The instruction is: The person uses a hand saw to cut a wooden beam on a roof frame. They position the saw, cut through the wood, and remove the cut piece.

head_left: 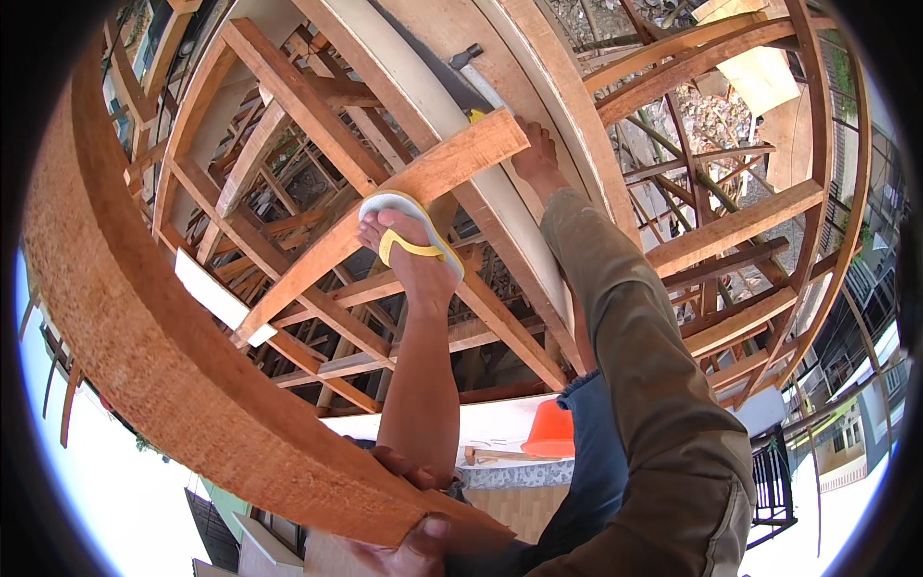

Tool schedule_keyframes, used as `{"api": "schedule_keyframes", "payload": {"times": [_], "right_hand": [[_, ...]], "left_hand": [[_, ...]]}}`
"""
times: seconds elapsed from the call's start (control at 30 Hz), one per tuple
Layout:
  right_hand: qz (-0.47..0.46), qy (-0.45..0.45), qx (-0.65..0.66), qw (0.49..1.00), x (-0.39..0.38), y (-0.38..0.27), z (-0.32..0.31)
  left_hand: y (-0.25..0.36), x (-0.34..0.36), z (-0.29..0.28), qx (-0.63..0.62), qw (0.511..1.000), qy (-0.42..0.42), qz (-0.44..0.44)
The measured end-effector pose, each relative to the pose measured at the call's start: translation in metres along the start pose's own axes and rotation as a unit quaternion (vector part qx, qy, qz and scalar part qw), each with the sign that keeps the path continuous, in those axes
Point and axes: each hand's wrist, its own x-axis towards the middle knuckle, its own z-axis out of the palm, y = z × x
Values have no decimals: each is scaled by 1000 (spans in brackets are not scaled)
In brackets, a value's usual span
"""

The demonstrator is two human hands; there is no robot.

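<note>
Wooden plank (207, 409), in left grip (419, 544), between thumb and fingers; extending leftward

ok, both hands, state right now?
Left hand: closed, holding the thick, curved, orange-brown wooden beam.
Right hand: partly hidden, grip cannot be told.

An open frame of wooden beams (317, 115) carries the things. A flip-flop (437, 236) with a yellow strap, a bare foot (409, 231) in it, stands where beams meet. A long pale board (514, 53) runs beside the frame; a hammer (476, 75) shows over it, though whether it touches is unclear. Below, a pale ledge (361, 426) bears an orange plastic thing (550, 431) and a wooden stick (500, 455) just beside it.
</note>
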Motion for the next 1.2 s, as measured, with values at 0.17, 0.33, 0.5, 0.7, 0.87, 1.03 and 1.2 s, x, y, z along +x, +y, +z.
{"api": "schedule_keyframes", "payload": {"times": [0.17,0.33,0.5,0.7,0.87,1.03,1.2], "right_hand": [[-12,7,-56,998,25,3,14],[77,-49,165,982,38,2,-17],[12,-26,234,972,-4,2,-47],[87,-69,377,920,-91,23,-73],[195,-211,693,661,-160,25,-121],[277,-240,769,524,-251,15,-165],[317,-233,782,484,-291,5,-178]], "left_hand": [[-1,4,2,-60,998,-27,3],[14,4,-2,19,998,-27,-57],[8,11,10,-2,1000,-29,-11],[12,13,11,-60,991,-121,19],[21,14,22,-89,984,-153,24],[21,22,22,-127,980,-142,65],[31,35,18,-162,979,-104,68]]}}
